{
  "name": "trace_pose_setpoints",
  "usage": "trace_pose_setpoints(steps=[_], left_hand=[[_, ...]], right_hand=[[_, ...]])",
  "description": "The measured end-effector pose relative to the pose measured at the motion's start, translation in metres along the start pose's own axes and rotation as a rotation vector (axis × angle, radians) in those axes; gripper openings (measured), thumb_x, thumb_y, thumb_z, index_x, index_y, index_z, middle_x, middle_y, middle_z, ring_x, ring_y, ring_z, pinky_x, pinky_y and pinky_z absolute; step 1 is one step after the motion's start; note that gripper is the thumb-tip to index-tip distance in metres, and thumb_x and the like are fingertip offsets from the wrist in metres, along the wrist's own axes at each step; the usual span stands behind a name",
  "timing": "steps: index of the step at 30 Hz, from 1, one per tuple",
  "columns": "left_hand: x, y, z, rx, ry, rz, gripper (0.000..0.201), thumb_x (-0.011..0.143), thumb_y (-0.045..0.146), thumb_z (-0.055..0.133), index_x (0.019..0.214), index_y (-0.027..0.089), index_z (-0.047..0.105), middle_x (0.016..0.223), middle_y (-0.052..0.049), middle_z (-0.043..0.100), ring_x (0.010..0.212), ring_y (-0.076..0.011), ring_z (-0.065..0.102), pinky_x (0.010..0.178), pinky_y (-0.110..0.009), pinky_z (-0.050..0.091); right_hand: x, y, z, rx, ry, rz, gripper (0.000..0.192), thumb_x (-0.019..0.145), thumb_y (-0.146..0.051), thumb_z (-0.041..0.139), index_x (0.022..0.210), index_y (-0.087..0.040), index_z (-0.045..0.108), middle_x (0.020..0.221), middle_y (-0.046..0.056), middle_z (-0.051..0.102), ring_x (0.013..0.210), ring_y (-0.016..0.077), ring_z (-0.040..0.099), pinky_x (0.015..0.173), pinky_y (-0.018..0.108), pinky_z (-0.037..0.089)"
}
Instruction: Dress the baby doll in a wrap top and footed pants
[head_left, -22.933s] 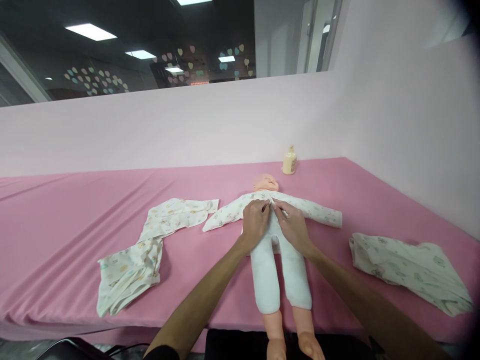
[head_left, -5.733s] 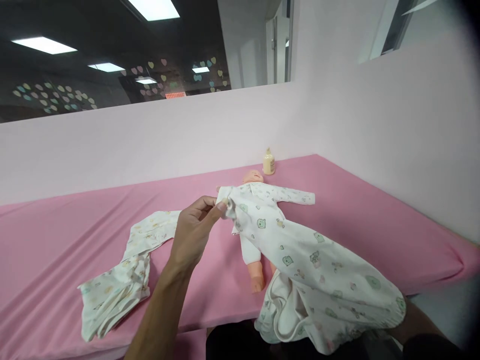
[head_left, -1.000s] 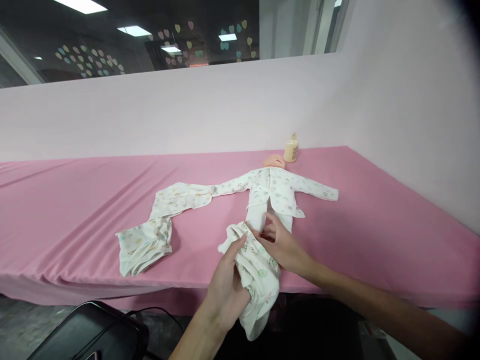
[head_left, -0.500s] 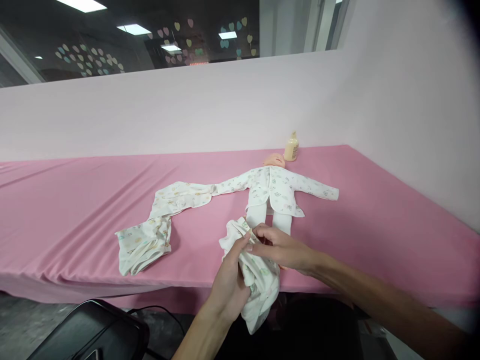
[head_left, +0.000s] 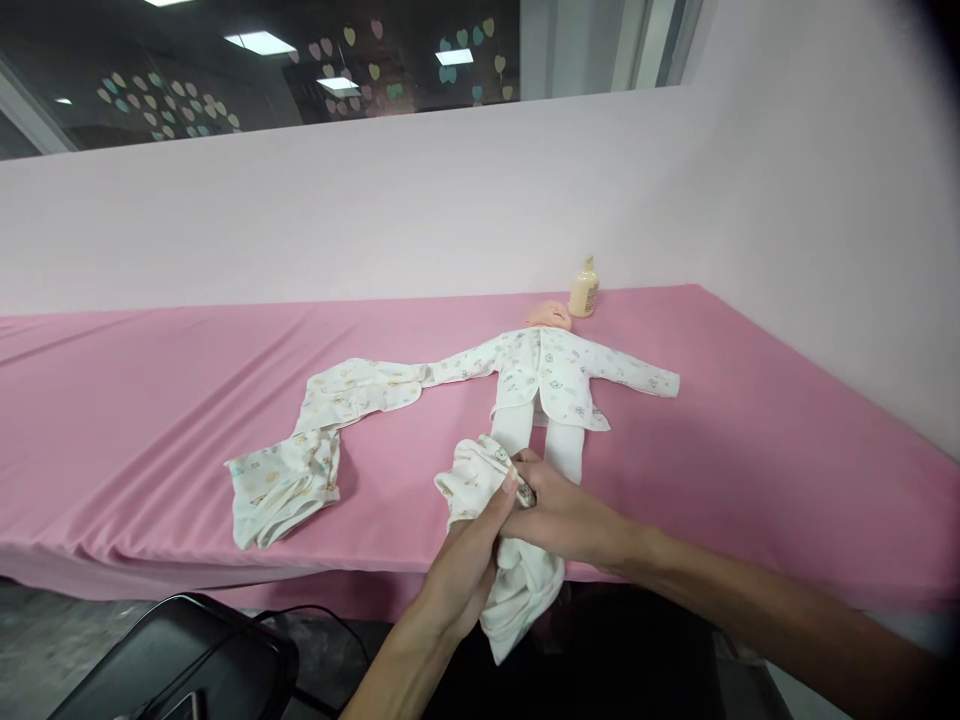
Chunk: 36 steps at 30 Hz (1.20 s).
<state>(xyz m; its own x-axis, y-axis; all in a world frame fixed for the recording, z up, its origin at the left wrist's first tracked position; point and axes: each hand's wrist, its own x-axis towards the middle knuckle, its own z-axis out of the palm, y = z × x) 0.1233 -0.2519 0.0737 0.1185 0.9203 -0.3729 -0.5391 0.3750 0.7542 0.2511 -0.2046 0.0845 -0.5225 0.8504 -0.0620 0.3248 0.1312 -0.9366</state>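
My left hand [head_left: 463, 572] and right hand [head_left: 562, 510] were drawn together, thumbs and curled fingers pinching the bunched white printed garment [head_left: 523, 595]; its lower end hung at the near edge of the pink-covered table [head_left: 750, 440], by the legs of the doll [head_left: 551, 315]; the bottle [head_left: 584, 292] beside the doll's head bore small writing I could not read.
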Motion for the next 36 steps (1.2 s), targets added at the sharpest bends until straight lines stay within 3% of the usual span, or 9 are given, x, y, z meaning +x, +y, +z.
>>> trace_pose_setpoints(steps=[4, 7, 12, 19, 26, 30, 33, 36], left_hand=[[0.001, -0.006, -0.004, 0.107, -0.002, 0.062, 0.051, 0.086, 0.033, 0.069, 0.134, 0.021, 0.055, 0.132, -0.009, 0.063, 0.132, -0.0231, 0.052, 0.112, -0.037, 0.043], [0.001, -0.011, -0.005, 0.187, -0.027, 0.127, 0.051, 0.087, 0.033, 0.068, 0.135, 0.023, 0.054, 0.134, -0.008, 0.062, 0.134, -0.0229, 0.050, 0.113, -0.037, 0.042], [-0.003, -0.012, 0.001, 0.116, -0.034, 0.184, 0.051, 0.088, 0.031, 0.066, 0.137, 0.022, 0.055, 0.133, -0.010, 0.063, 0.132, -0.0250, 0.052, 0.114, -0.041, 0.040], [-0.006, -0.013, 0.001, 0.040, -0.018, 0.215, 0.054, 0.087, 0.033, 0.066, 0.139, 0.022, 0.053, 0.137, -0.011, 0.059, 0.133, -0.0270, 0.050, 0.115, -0.044, 0.037], [0.002, -0.035, -0.005, 0.415, 0.218, 0.427, 0.043, 0.087, 0.037, 0.066, 0.125, 0.018, 0.062, 0.122, -0.010, 0.068, 0.132, -0.0252, 0.051, 0.116, -0.038, 0.031], [0.005, -0.037, -0.003, 0.551, 0.207, 0.518, 0.038, 0.089, 0.037, 0.062, 0.122, 0.019, 0.063, 0.121, -0.008, 0.067, 0.133, -0.0237, 0.049, 0.117, -0.035, 0.028], [0.009, -0.037, -0.007, 0.665, 0.205, 0.484, 0.039, 0.089, 0.038, 0.063, 0.123, 0.019, 0.064, 0.116, -0.009, 0.069, 0.121, -0.0246, 0.057, 0.111, -0.035, 0.035], [0.014, -0.040, -0.014, 0.750, 0.258, 0.558, 0.039, 0.089, 0.040, 0.061, 0.122, 0.019, 0.065, 0.115, -0.008, 0.069, 0.111, -0.0232, 0.061, 0.103, -0.031, 0.041]], right_hand=[[0.001, -0.001, -0.003, 0.032, 0.008, -0.116, 0.005, 0.077, -0.017, 0.054, 0.079, -0.019, 0.058, 0.089, 0.001, 0.060, 0.084, 0.0170, 0.058, 0.071, 0.028, 0.049], [0.001, 0.002, -0.007, 0.037, 0.021, -0.189, 0.008, 0.079, -0.013, 0.048, 0.079, -0.020, 0.051, 0.086, -0.001, 0.060, 0.080, 0.0154, 0.056, 0.069, 0.027, 0.047], [0.002, 0.018, -0.008, -0.120, 0.090, -0.107, 0.011, 0.081, -0.020, 0.054, 0.089, -0.022, 0.047, 0.091, 0.001, 0.061, 0.083, 0.0181, 0.057, 0.070, 0.030, 0.045], [0.011, 0.027, -0.004, -0.363, 0.207, -0.072, 0.010, 0.081, -0.023, 0.049, 0.085, -0.023, 0.040, 0.088, 0.000, 0.058, 0.076, 0.0180, 0.052, 0.059, 0.028, 0.034], [0.017, 0.026, -0.006, -0.212, 0.260, -0.040, 0.004, 0.083, -0.024, 0.046, 0.080, -0.023, 0.043, 0.075, -0.002, 0.058, 0.069, 0.0159, 0.052, 0.058, 0.028, 0.032], [0.017, 0.026, -0.006, -0.124, 0.253, -0.002, 0.009, 0.089, -0.028, 0.042, 0.082, -0.023, 0.044, 0.079, 0.000, 0.061, 0.075, 0.0171, 0.056, 0.062, 0.028, 0.036], [0.016, 0.027, -0.006, -0.173, 0.224, -0.006, 0.009, 0.089, -0.027, 0.043, 0.081, -0.023, 0.041, 0.075, -0.001, 0.060, 0.070, 0.0168, 0.055, 0.061, 0.028, 0.035], [0.015, 0.028, -0.006, -0.204, 0.198, -0.021, 0.009, 0.091, -0.029, 0.042, 0.083, -0.024, 0.042, 0.073, -0.002, 0.061, 0.068, 0.0174, 0.055, 0.061, 0.029, 0.034]])
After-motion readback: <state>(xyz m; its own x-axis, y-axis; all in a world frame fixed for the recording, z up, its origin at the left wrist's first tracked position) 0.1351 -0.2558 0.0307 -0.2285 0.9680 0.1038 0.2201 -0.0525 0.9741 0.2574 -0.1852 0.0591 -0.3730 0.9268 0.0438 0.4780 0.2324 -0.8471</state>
